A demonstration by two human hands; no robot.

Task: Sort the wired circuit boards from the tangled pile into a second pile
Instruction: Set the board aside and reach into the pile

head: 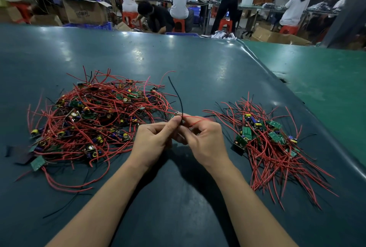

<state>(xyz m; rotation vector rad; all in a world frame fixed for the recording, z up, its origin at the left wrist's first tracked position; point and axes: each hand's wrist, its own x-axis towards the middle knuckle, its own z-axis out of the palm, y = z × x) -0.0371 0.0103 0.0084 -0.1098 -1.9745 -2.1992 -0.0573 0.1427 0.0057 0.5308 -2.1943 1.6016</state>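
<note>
A large tangled pile (93, 120) of small green circuit boards with red and black wires lies on the left of the table. A smaller second pile (265, 139) lies on the right. Between them, both hands meet above the table. My left hand (152, 141) pinches a wired board, mostly hidden by the fingers, whose black wire (177, 96) rises upward. My right hand (204, 137) pinches its red wire (196, 121), which runs right toward the second pile. Another red wire trails left into the big pile.
The dark green table (178, 58) drops off at a rounded edge on the right, with a lighter green surface (326, 80) beyond. A loose board (37, 162) lies at the left pile's near edge. Seated workers, red stools and cardboard boxes fill the background.
</note>
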